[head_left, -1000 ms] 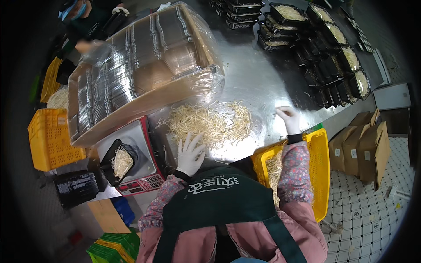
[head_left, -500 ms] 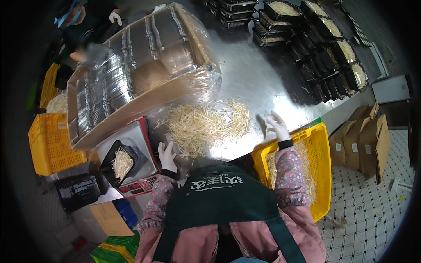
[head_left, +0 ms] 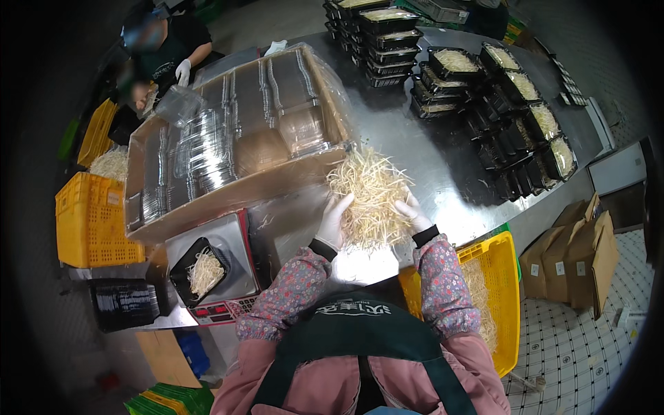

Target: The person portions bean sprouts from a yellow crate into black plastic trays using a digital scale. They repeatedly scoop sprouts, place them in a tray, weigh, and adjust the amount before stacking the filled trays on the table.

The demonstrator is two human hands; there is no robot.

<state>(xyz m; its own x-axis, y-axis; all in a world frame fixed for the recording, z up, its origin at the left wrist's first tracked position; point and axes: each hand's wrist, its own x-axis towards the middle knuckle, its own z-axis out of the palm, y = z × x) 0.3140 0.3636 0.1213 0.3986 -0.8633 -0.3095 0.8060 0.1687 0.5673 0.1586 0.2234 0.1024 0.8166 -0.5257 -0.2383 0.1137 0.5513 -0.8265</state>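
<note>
Fingers of both gloved hands are closed in around one clump of bean sprouts (head_left: 370, 200), left hand (head_left: 334, 220) at its left side, right hand (head_left: 416, 216) at its right. Thumbs partly visible; several fingertips buried among the strands. Clump sits near the centre of the frame, over the metal table (head_left: 443, 166); cannot tell whether its underside touches the surface.

Surroundings: cardboard carton (head_left: 277, 176), upper left of centre, packed with clear plastic lids (head_left: 211, 149). Its near right corner stands just beside the sprouts, blocking the side toward the upper left. Scale (head_left: 235, 242), left of the left forearm, bears a black tray (head_left: 182, 273) set askew, with a smaller portion of sprouts inside. Nested black trays (head_left: 124, 304) lie at the table edge, lower left. Yellow basket (head_left: 90, 221) at far left.

Right side: yellow crate (head_left: 508, 290) holding loose sprouts, near the right forearm, which hides part of it. Filled trays (head_left: 453, 61) stand in stacks across the upper right, well apart from the hands; a further group of stacks (head_left: 391, 41) at top centre. Brown cardboard boxes (head_left: 574, 259) at the right edge of the frame.

Upper left: co-worker (head_left: 162, 55) behind the carton, one gloved hand (head_left: 182, 72) close to its far edge.
</note>
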